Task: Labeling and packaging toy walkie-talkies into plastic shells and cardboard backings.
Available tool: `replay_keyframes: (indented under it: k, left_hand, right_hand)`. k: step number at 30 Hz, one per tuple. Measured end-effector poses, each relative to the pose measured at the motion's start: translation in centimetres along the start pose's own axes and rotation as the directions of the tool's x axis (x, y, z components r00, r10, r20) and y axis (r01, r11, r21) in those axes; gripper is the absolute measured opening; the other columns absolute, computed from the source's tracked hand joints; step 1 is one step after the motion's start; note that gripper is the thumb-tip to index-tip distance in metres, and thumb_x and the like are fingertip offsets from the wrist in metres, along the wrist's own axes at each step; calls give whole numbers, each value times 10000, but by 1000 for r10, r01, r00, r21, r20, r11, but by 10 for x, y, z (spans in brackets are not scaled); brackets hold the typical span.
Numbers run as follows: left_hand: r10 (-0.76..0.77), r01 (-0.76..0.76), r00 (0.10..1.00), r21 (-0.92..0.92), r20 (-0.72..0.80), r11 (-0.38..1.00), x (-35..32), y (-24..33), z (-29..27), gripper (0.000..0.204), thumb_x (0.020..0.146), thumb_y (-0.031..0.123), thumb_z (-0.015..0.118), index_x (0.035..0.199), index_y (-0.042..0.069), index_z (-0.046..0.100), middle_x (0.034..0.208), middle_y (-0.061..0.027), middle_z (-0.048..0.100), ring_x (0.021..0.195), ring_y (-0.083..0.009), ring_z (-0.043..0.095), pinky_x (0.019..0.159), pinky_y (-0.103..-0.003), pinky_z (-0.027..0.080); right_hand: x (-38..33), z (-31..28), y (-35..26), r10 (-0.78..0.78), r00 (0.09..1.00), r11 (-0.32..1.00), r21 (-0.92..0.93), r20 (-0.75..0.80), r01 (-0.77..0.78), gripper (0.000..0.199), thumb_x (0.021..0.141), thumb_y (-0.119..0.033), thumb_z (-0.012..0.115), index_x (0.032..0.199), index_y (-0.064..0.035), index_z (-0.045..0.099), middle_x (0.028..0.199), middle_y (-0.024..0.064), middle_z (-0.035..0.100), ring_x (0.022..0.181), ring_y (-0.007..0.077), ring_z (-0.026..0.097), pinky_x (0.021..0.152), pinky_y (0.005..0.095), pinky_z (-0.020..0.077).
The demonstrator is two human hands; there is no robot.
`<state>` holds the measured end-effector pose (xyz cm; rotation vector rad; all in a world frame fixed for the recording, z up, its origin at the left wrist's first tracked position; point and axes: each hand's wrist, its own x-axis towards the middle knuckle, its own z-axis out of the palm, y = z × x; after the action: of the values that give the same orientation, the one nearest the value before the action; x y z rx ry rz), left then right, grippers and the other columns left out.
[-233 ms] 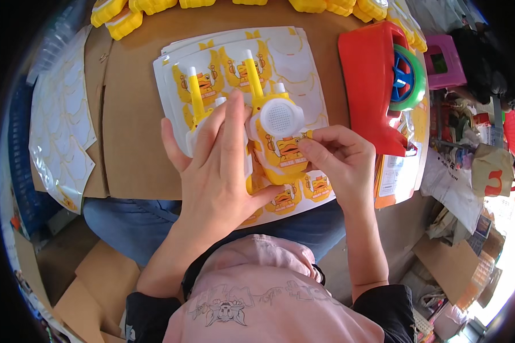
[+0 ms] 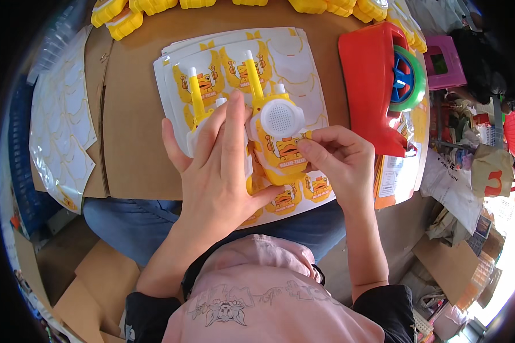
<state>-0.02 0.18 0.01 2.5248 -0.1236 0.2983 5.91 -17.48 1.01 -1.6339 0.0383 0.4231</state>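
The left hand (image 2: 220, 171) lies flat with fingers spread over one toy walkie-talkie (image 2: 197, 123), hiding most of its body; only the yellow antenna and a bit of white casing show past the fingers. The right hand (image 2: 335, 166) pinches, thumb and forefinger close together, at the right side of a second toy walkie-talkie (image 2: 277, 134), which is yellow with a white round speaker face and a sticker on its front; whether the fingertips hold a sticker or only the toy's edge cannot be told. Both toys rest on a stack of sticker sheets (image 2: 294, 63) in the middle of a cardboard worktop (image 2: 131, 126); how many sheets are stacked is unclear.

Since the earlier frame nothing has visibly shifted: both hands and both toys sit as before.

Two walkie-talkies are in hand. A row of yellow toy shells (image 2: 123, 17) runs along the far edge, cut off by the frame, so no count is possible. One red toy (image 2: 375, 86) with a blue-and-green wheel stands at the right edge. Peeled backing sheets (image 2: 63, 120) hang over the left edge.
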Motion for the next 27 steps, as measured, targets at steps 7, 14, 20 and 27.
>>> replay_keyframes:
  k: [7, 14, 20, 27]
  left_hand:
    - [1, -1, 1000, 2, 0, 1000, 0, 0, 0, 1267, 475, 307, 893, 1431, -8, 122, 1253, -98, 542, 1226, -264, 446, 1040, -637, 17]
    - [3, -3, 1000, 3, -6, 1000, 0, 0, 1, 1270, 472, 311, 893, 1432, -6, 124, 1252, -98, 541, 1224, -265, 450, 1041, -637, 16]
    - [-7, 7, 1000, 4, -2, 1000, 0, 1, 0, 1270, 468, 311, 893, 1435, 5, 128, 1251, -95, 541, 1218, -261, 455, 1042, -637, 20]
    - [1, -1, 1000, 14, 4, 1000, -1, 0, 0, 1203, 480, 323, 891, 1404, 17, 184, 1255, -98, 536, 1239, -262, 437, 1043, -639, 19]
  right_hand:
    - [-1, -1, 1, -5, 1000, 1000, 0, 2, 5, 134, 799, -21, 697, 875, 74, 640, 782, 83, 651, 686, 99, 617, 582, 223, 533]
    - [-3, 0, 0, -19, 1000, 1000, -18, -1, 19, 131, 803, -23, 694, 874, 73, 640, 783, 85, 651, 691, 96, 617, 592, 227, 542]
    - [-4, 0, 1, -23, 1000, 999, -27, -11, 23, 129, 804, -24, 694, 871, 73, 642, 783, 87, 652, 699, 97, 620, 601, 228, 546]
    - [-3, 1, -1, -18, 1000, 999, -38, -16, 17, 118, 804, -17, 688, 861, 76, 643, 770, 87, 653, 682, 96, 620, 599, 224, 541]
